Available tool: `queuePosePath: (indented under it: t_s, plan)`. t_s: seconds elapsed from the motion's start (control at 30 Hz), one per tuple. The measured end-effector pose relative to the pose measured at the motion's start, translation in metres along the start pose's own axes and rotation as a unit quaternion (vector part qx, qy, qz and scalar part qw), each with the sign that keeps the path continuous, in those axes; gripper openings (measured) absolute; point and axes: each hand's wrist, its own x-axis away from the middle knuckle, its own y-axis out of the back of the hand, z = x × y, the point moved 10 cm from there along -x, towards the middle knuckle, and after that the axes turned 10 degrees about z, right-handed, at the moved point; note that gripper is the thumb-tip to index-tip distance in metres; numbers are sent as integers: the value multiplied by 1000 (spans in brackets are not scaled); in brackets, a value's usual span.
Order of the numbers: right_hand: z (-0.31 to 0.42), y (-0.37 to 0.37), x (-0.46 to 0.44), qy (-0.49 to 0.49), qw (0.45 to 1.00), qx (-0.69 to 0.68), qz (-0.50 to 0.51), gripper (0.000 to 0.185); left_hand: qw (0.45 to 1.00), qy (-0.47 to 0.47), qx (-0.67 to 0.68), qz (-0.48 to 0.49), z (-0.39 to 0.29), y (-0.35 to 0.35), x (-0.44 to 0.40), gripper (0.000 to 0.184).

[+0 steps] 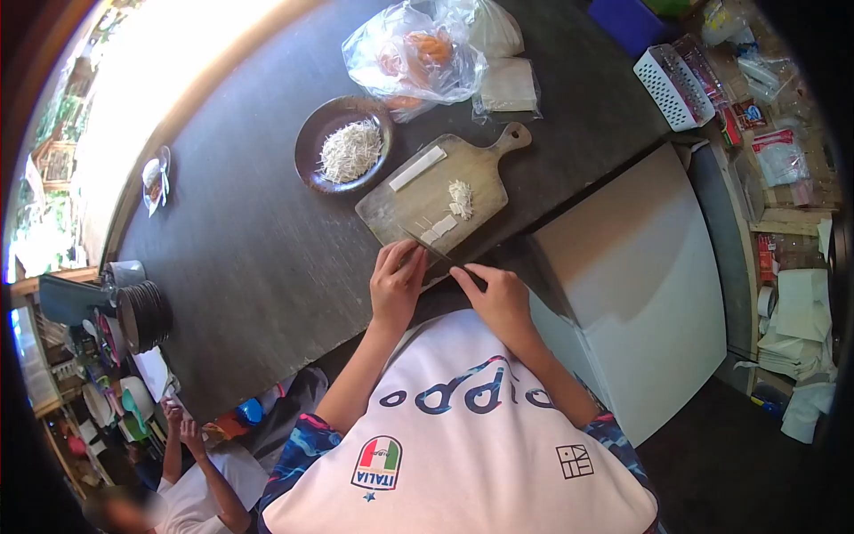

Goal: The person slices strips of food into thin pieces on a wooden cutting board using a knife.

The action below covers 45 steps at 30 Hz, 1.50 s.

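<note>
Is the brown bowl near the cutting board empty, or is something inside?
Not empty: a heap of pale strips lies in the brown bowl, with its rim showing around.

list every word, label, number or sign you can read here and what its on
"ITALIA": upside down, on the crest of the white shirt
Large chest lettering: upside down, too stylised to read surely
Square emblem: unclear
Packets at right: print too small
</note>
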Motion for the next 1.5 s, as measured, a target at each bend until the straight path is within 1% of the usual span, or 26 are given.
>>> queuePosePath:
  t_s: [0.07, 0.1, 0.17, 0.27, 0.37, 0.4, 0.5, 0.6, 0.7, 0.9, 1.0, 1.1, 1.2, 1.4, 1.5]
  plan:
    - [-1, 1, 5, 0, 1000, 9, 2, 53, 1000, 1, 2, -9, 0, 1, 2, 23]
    - [-11, 13, 25, -22, 999, 26, 6, 52, 999, 26, 36, 0, -17, -11, 15, 23]
    - [-15, 4, 19, -8, 1000, 9, -15, 51, 999, 33, 39, -4, -14, -9, 16, 23]
    - [-4, 2, 10, 9, 1000, 10, -18, 49, 1000, 6, 9, 2, -14, -3, 11, 24]
    - [3, 5, 13, -11, 999, 33, 7, 49, 1000, 6, 12, -5, -8, 2, 6, 25]
    - [1, 5, 11, 2, 1000, 19, -17, 49, 1000, 8, 11, -7, -6, 2, 5, 25]
    - [0, -3, 1, 13, 1000, 7, -21, 50, 1000, -5, -5, -6, -7, 4, 2, 21]
    - [6, -4, -7, -12, 1000, -2, 7, 50, 1000, 0, 6, -13, -6, 5, 3, 20]
    - [3, 1, 6, -1, 1000, 16, -7, 51, 1000, 7, 16, -24, -4, 6, 5, 21]
    - [-4, -9, -7, -22, 999, -32, 27, 52, 1000, 0, 11, -17, -3, 6, 4, 22]
    - [4, 0, -1, 2, 1000, -2, 3, 53, 1000, 0, 8, -17, -2, 5, 5, 21]
    - [-4, -2, 4, -16, 1000, 5, 18, 52, 1000, 9, 15, -21, -4, 8, 5, 19]
    - [3, -5, -3, 5, 1000, 2, -4, 51, 999, 10, 19, -27, 0, 5, 7, 19]
    - [-3, -4, 1, -43, 998, 15, 40, 52, 999, 14, 21, -24, 0, 4, 8, 19]
    - [-5, -6, 0, -23, 999, -4, 32, 53, 1000, 8, 15, -26, -2, 5, 8, 18]
